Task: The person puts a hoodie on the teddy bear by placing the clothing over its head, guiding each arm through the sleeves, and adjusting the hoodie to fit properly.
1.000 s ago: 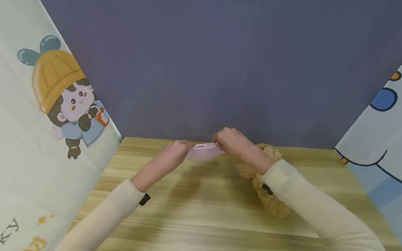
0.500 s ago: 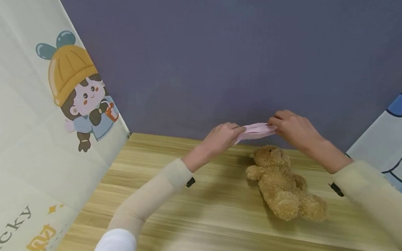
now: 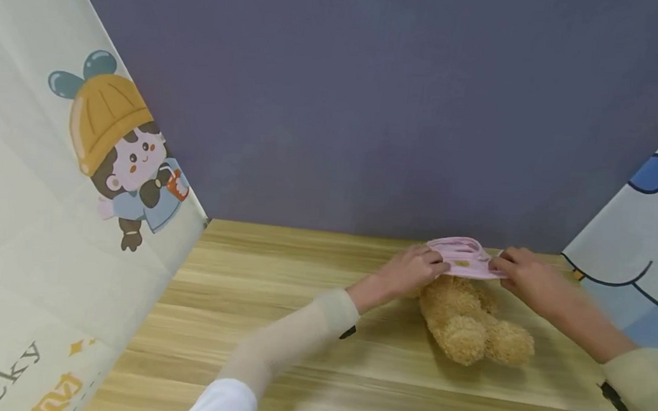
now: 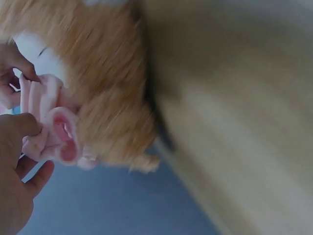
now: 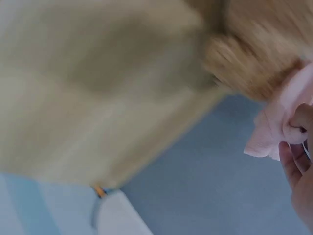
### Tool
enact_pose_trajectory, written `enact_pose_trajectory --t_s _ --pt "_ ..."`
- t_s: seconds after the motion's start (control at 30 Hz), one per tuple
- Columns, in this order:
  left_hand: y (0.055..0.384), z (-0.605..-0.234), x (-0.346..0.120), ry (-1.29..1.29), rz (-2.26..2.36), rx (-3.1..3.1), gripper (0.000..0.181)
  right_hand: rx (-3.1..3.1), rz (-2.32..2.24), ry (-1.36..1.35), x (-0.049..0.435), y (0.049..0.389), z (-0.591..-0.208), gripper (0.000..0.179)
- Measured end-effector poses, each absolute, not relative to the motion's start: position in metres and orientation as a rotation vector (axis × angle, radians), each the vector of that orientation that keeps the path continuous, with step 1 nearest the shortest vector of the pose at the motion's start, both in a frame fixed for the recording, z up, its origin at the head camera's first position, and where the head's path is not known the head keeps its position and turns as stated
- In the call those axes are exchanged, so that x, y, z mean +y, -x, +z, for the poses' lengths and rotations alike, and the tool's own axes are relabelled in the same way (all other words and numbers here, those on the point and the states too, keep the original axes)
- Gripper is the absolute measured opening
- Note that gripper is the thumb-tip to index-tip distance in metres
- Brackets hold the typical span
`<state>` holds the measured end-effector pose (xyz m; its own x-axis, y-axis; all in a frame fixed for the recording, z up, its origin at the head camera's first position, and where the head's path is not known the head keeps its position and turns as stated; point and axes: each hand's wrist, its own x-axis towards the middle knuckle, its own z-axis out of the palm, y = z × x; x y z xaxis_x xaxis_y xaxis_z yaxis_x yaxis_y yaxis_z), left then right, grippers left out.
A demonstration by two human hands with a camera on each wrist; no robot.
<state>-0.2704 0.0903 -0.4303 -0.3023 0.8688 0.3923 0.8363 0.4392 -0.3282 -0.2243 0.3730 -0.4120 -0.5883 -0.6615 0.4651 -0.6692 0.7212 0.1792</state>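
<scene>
A brown plush teddy bear [image 3: 458,323] lies on its back on the wooden tabletop, legs toward me. Over its head and upper chest is a soft pink cloth piece [image 3: 465,266] with a small yellow patch and a gathered edge; a rounded part with darker pink inside shows in the left wrist view. My left hand [image 3: 413,272] pinches the cloth's left end. At the opposite end, my right hand [image 3: 535,287] pinches it between thumb and fingers. The bear's face is hidden behind the cloth in the head view.
A dark grey-blue panel [image 3: 370,106] rises behind the wooden tabletop [image 3: 278,278]. White printed sheets flank it, with a cartoon child [image 3: 132,147] on the left one and a blue spot [image 3: 652,174] on the right one.
Both hands have carried the pink cloth rightward and then down onto the bear's head. The bear, partly behind the right arm earlier, now lies between the two hands.
</scene>
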Motion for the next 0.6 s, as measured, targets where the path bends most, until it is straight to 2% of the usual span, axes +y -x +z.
enact_pose_trajectory --t_s 0.17,0.33,0.47,0.53,0.6 --pt "0.259 -0.460 0.094 1.472 0.188 -2.231 0.027 -2.462 0.123 -1.037 0.379 0.214 -0.452 0.042" --pt "0.260 -0.465 0.093 1.462 0.134 -2.210 0.023 -2.455 0.197 -1.061 0.375 0.215 -0.463 0.040" --pt "0.266 -0.460 0.087 1.499 -0.240 -2.318 0.025 -2.581 0.251 -1.029 0.376 0.216 -0.453 0.032" --pt "0.270 -0.456 0.082 1.418 -0.536 -2.429 0.028 -2.699 0.339 -0.890 0.381 0.217 -0.444 0.027" --pt "0.273 -0.451 0.077 1.256 -0.808 -2.542 0.031 -2.816 0.475 -0.694 0.388 0.221 -0.436 0.032"
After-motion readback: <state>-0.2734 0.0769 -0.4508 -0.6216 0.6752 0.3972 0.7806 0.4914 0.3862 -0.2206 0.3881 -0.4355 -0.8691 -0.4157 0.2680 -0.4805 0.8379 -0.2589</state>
